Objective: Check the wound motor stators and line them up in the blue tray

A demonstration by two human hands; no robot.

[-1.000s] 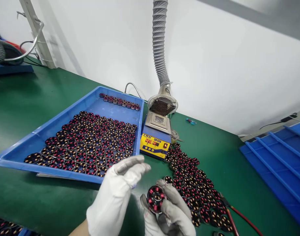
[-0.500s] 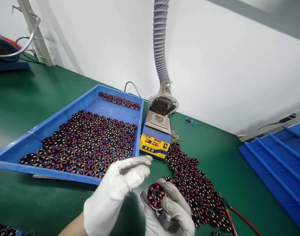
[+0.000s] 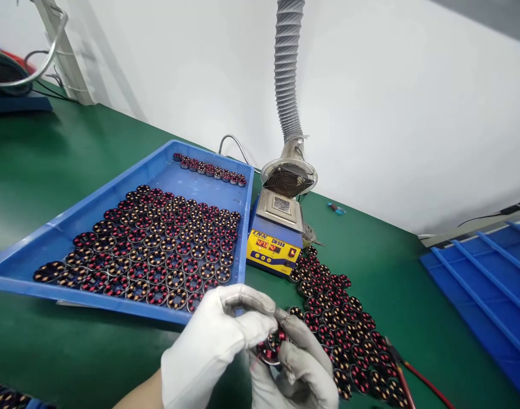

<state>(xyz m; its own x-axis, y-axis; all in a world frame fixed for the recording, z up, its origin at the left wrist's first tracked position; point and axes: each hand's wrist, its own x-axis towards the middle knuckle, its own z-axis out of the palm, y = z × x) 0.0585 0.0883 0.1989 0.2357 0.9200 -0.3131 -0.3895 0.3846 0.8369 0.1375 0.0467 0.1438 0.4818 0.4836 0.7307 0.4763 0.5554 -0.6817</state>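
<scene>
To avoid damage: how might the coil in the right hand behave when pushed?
The coil could roll on edge, given its round shape. Packed windings suggest it is heavy for its size. Its thin stray wire probably bends easily.

Ribbed hose (image 3: pixel 288 68), grey — hanging before white wall (image 3: pixel 391 125), round metal hood (image 3: pixel 287 180) at its lower end. Pale post (image 3: pixel 67 62), upper left, at back edge of green table (image 3: pixel 379 250). Ribbed plastic panel (image 3: pixel 477 295), blue — right side. Small blue-and-dark object (image 3: pixel 336 209), near the wall.
</scene>
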